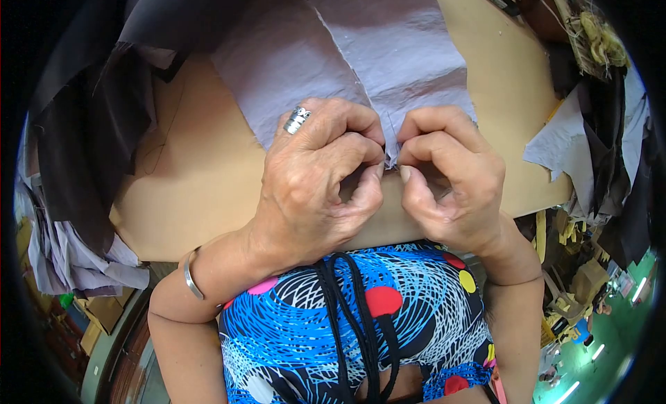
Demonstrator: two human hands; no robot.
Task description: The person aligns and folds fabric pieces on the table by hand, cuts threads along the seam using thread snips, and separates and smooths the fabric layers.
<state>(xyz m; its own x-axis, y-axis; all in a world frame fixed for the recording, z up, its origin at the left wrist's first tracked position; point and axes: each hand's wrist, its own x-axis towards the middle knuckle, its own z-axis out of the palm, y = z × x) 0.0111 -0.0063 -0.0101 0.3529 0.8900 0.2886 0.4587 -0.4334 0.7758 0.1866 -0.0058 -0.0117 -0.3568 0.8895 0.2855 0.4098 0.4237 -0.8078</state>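
Note:
A greyish-lilac piece of fabric (409,43) lies on the tan work surface, with a seam line running down its middle toward me. Its near end comes to the point where my hands meet. My left hand (312,175), wearing a silver ring (297,119), pinches the fabric on the left of the seam. My right hand (454,171) pinches it just to the right. Between the two sets of fingertips a small gathered edge of cloth shows, with frayed threads. Whether anything tiny sits in the fingertips is hidden.
Dark cloth pieces (90,140) drape over the left side of the tan table (187,203). More grey and dark fabric (603,140) hangs at the right edge. A loose thread (163,144) lies on the left. Far right below, other people are on a green floor (617,355).

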